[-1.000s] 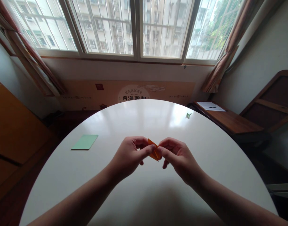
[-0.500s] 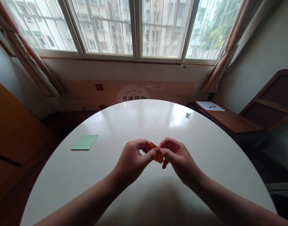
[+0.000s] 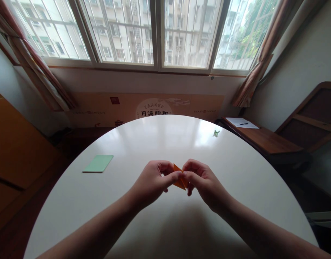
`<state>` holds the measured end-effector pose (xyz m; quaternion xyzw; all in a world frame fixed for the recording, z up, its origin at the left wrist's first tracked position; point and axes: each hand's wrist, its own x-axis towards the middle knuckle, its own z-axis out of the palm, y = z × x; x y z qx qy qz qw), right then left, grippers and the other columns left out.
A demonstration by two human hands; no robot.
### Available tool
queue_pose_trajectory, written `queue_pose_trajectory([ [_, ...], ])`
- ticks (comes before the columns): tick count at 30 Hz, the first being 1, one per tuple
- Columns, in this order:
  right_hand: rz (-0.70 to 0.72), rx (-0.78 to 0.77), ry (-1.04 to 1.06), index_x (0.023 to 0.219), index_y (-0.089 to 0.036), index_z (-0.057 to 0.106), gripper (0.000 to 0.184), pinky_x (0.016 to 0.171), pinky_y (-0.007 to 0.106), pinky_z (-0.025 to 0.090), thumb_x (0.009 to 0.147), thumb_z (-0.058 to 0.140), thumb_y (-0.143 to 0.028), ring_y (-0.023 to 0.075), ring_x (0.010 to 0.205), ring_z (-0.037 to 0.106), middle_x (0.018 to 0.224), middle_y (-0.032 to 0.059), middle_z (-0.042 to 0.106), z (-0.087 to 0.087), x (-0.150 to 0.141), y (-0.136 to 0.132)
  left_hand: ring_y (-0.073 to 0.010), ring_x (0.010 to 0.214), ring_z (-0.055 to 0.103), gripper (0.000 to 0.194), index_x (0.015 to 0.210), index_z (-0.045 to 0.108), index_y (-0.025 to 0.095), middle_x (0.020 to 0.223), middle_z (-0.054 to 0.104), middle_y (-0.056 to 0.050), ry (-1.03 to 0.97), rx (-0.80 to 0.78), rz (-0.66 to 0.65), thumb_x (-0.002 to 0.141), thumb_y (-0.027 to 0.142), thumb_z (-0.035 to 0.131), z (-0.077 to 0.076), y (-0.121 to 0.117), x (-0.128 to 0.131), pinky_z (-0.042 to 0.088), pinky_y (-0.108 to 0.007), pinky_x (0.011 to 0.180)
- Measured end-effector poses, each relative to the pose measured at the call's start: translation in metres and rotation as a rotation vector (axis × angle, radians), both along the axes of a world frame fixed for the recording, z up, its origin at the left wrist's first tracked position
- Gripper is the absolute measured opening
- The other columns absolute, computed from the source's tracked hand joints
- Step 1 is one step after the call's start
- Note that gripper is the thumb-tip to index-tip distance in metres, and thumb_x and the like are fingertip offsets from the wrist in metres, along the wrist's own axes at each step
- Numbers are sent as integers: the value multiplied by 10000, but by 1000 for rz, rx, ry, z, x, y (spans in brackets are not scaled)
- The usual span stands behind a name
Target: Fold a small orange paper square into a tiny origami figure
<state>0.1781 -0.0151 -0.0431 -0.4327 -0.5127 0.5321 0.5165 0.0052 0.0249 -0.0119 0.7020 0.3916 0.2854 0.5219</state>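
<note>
A small piece of folded orange paper (image 3: 179, 184) is pinched between my two hands above the white table. My left hand (image 3: 157, 180) grips its left side with thumb and fingers. From the right, my right hand (image 3: 201, 176) holds it too, the thumb pressed near its middle and the fingers curled behind. Both thumb tips nearly meet on the paper. Parts of its folds are hidden behind the fingers.
The round white table (image 3: 143, 230) fills the foreground. Green square paper (image 3: 98, 164) lies at left, and a small green folded-paper piece (image 3: 216, 133) sits at back right. A wooden side table (image 3: 276, 138) bears a white sheet (image 3: 235, 122) and a pen (image 3: 244, 124).
The orange paper has turned slightly and shows more of its lower face between my hands. My fingers have shifted a little around it; both hands still hold it.
</note>
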Motion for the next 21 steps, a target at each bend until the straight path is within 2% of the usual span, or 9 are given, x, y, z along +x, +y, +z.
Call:
queue_pose_trajectory([
  [4, -75, -39, 51, 721, -190, 561, 135, 452, 211, 444, 774, 627, -295, 122, 573, 529, 653, -19, 569, -2, -1, 2, -154, 654, 569, 312, 832, 732, 121, 717, 657, -46, -29, -80, -17, 821, 428, 677, -3, 2, -1, 469, -210, 477],
  [7, -63, -88, 43, 746, -193, 557, 165, 444, 205, 434, 792, 640, -328, 116, 561, 514, 665, -19, 572, -2, 0, 4, -166, 683, 578, 290, 831, 724, 120, 759, 680, -69, -26, -111, 7, 808, 405, 672, -5, 3, -1, 463, -202, 455],
  [11, 10, -80, -79, 813, -176, 615, 223, 435, 196, 431, 833, 652, -396, 123, 586, 526, 707, 4, 603, -1, 7, 8, -170, 697, 592, 292, 828, 700, 135, 801, 694, -73, -2, -127, 24, 821, 422, 652, -5, 7, -1, 473, -209, 462],
  [15, 35, 31, -286, 921, -173, 685, 302, 451, 208, 440, 875, 649, -469, 146, 636, 561, 760, 34, 641, 2, 20, 13, -182, 679, 602, 317, 853, 712, 142, 745, 673, -53, 165, -137, -73, 827, 450, 642, -6, 11, -4, 481, -232, 482],
  [19, 145, 73, -549, 873, -161, 730, 315, 481, 214, 416, 899, 651, -465, 134, 627, 546, 757, 49, 660, 9, 36, 16, -185, 654, 625, 300, 805, 741, 166, 728, 704, -42, 408, 25, -196, 867, 421, 596, -7, 11, -6, 460, -251, 547],
  [21, 218, 64, -612, 1028, -181, 741, 329, 533, 232, 452, 887, 681, -472, 141, 663, 573, 851, 59, 690, 11, 43, 18, -196, 692, 655, 279, 767, 753, 183, 750, 740, -39, 474, 114, -242, 871, 385, 591, -9, 10, -6, 450, -259, 600],
])
